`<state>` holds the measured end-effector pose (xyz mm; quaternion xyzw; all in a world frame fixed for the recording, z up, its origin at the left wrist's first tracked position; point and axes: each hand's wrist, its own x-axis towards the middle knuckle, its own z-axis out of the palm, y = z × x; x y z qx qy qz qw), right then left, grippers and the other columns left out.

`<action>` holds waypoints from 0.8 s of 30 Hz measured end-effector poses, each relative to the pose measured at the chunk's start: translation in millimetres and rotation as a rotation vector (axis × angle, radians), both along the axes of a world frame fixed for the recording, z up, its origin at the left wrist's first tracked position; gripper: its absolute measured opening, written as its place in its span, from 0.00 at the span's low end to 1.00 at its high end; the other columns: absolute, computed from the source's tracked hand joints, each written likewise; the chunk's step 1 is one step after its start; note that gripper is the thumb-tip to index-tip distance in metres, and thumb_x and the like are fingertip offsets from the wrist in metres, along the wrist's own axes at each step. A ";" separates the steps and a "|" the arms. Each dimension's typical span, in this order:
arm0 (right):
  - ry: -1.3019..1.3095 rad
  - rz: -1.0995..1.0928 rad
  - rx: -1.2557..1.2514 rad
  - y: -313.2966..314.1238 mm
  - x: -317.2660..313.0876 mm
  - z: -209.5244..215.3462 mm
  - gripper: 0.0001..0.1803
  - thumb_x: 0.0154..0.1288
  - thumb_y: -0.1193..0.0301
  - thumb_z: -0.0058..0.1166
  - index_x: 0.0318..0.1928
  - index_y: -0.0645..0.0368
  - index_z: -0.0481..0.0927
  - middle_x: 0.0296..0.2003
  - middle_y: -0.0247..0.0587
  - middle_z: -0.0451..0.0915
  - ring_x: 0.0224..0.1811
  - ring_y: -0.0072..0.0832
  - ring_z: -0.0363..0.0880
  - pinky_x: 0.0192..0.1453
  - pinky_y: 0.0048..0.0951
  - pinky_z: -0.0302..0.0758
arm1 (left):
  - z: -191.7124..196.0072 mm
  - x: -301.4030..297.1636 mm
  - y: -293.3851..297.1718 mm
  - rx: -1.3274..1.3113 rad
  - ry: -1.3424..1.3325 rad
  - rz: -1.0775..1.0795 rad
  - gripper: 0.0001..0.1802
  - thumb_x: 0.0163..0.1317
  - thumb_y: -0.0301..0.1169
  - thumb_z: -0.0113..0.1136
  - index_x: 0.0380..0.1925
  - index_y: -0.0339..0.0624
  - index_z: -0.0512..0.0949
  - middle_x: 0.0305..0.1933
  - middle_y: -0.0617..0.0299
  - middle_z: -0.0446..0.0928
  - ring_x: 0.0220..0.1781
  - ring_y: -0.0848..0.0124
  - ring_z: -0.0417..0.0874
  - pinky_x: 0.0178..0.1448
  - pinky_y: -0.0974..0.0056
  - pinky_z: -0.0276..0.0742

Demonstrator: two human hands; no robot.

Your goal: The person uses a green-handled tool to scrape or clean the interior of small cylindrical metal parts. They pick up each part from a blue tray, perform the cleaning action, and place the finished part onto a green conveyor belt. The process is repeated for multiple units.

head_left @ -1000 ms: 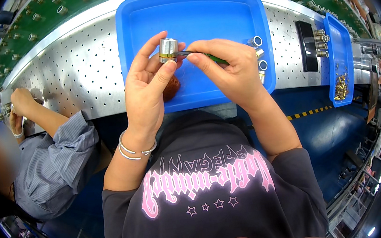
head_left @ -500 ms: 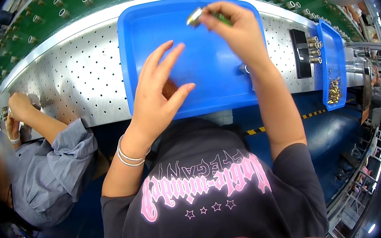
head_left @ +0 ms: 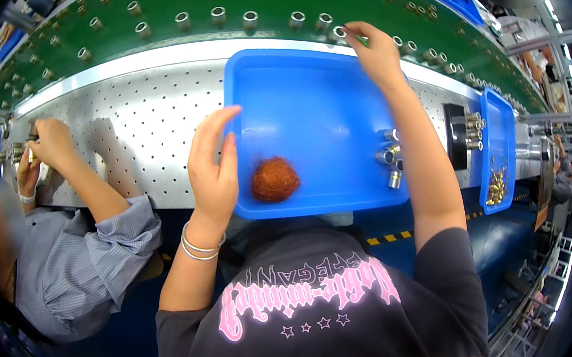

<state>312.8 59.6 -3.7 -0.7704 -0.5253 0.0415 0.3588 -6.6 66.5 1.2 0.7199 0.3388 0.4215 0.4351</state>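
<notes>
My right hand (head_left: pixel 376 55) reaches past the far right corner of the blue tray (head_left: pixel 317 204) to the green belt. Its fingers are closed at a short metal sleeve fitting (head_left: pixel 339 33), and a thin green piece (head_left: pixel 363 41) sticks out from the same grip. Whether the fitting rests on the belt, I cannot tell. Over the tray's left rim hovers my left hand (head_left: pixel 211 173), fingers apart and holding nothing. Inside the tray, a rust-brown fibrous ball (head_left: pixel 275 179) lies near left, and several metal fittings (head_left: pixel 389 158) lie near right, partly behind my right forearm.
Rows of similar fittings (head_left: pixel 250 19) stand on the green belt (head_left: pixel 164 41). A perforated metal bench (head_left: pixel 160 129) carries the tray. At right are a black block (head_left: pixel 456 134) and a narrow blue tray (head_left: pixel 508 132) with small brass parts. A co-worker (head_left: pixel 83 251) handles fittings at left.
My right hand has carried the fitting from above the tray to the belt. My left hand has drawn back to the left rim, uncovering the brown ball. The whole view has shifted.
</notes>
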 end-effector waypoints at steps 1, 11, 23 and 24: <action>0.085 0.023 0.000 -11.1 0.6 0.2 0.09 0.59 0.71 0.55 0.41 0.56 0.81 0.37 0.42 0.83 0.41 0.35 0.81 0.46 0.28 0.73 | -1.9 -4.5 7.0 0.028 0.040 0.030 0.22 0.53 0.17 0.46 0.50 0.37 0.74 0.53 0.48 0.73 0.57 0.57 0.73 0.65 0.59 0.62; 0.318 -0.249 0.207 -147.0 15.4 -10.7 0.09 0.64 0.75 0.53 0.42 0.65 0.80 0.30 0.34 0.80 0.30 0.15 0.74 0.34 0.16 0.67 | -17.3 -54.4 9.6 0.175 0.734 -0.003 0.41 0.41 0.26 0.69 0.60 0.45 0.65 0.65 0.46 0.58 0.68 0.50 0.56 0.68 0.51 0.54; 0.955 -0.306 0.465 -188.3 40.0 -50.9 0.12 0.66 0.75 0.51 0.46 0.70 0.75 0.26 0.33 0.74 0.15 0.08 0.55 0.19 0.12 0.48 | -17.2 -22.3 45.4 0.199 0.439 0.211 0.02 0.53 0.23 0.59 0.27 0.38 0.79 0.28 0.56 0.78 0.31 0.63 0.80 0.36 0.64 0.75; 0.965 -0.304 0.469 -188.7 40.6 -51.9 0.12 0.66 0.75 0.51 0.46 0.70 0.75 0.26 0.33 0.74 0.15 0.08 0.55 0.19 0.12 0.48 | -2.1 -19.5 38.0 0.099 0.366 0.225 0.03 0.53 0.23 0.60 0.28 0.37 0.80 0.29 0.57 0.79 0.30 0.67 0.81 0.36 0.67 0.76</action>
